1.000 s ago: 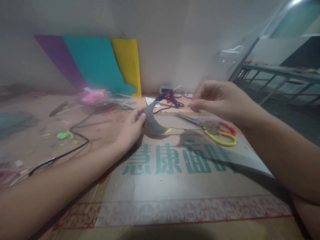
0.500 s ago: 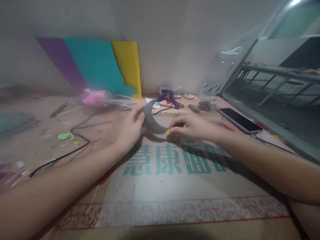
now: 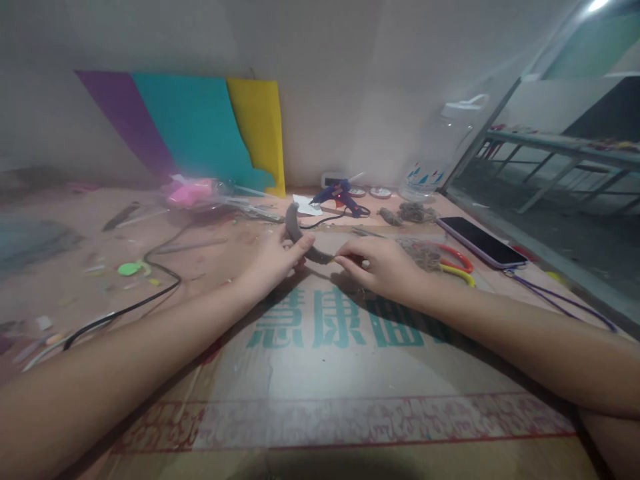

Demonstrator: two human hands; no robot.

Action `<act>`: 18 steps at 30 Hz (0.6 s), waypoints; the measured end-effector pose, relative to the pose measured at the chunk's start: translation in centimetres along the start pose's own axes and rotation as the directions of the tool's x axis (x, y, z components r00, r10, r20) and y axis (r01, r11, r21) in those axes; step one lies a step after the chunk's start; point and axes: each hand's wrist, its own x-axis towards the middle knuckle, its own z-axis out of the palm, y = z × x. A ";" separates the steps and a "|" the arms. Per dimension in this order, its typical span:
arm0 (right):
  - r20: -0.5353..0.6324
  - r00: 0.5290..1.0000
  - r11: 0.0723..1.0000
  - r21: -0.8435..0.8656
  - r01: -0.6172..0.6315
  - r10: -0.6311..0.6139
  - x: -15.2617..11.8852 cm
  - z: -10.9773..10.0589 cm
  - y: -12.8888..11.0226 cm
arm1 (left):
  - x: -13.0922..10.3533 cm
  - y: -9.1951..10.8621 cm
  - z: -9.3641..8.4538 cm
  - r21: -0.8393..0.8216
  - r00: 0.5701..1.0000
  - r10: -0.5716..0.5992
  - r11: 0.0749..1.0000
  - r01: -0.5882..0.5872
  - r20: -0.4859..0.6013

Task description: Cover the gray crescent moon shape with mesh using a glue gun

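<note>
A grey curved piece (image 3: 294, 223), shaped like a crescent, is held over the printed board in the middle of the view. Around its left part are the fingers of my left hand (image 3: 286, 257), with the thumb lying across the front. My right hand (image 3: 373, 263) pinches its lower right tip, where a little yellow shows. Part of the piece is hidden behind my left thumb.
Behind the hands lie a blue glue gun (image 3: 340, 195) and white paper (image 3: 307, 205). To the right are orange-and-yellow-handled scissors (image 3: 457, 260), brown fibre bundles (image 3: 417, 212), a phone (image 3: 480, 241) and a clear bottle (image 3: 430, 150). A black cable (image 3: 135, 308) and scraps lie left.
The grey piece has tilted and now looks narrower. My left thumb has moved right across it, and my right hand has shifted slightly, uncovering more of the scissors.
</note>
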 end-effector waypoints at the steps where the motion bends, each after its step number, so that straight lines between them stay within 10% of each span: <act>1: -0.003 0.999 0.998 0.046 -0.038 0.038 -0.1 0.1 -0.1 | -0.1 0.1 0.1 -0.026 1.000 0.004 1.000 -0.004 0.018; 18: 0.012 0.985 0.947 0.273 -0.167 0.170 0.3 1.2 1.0 | 0.0 0.6 0.1 -0.224 0.992 0.013 0.974 0.016 0.123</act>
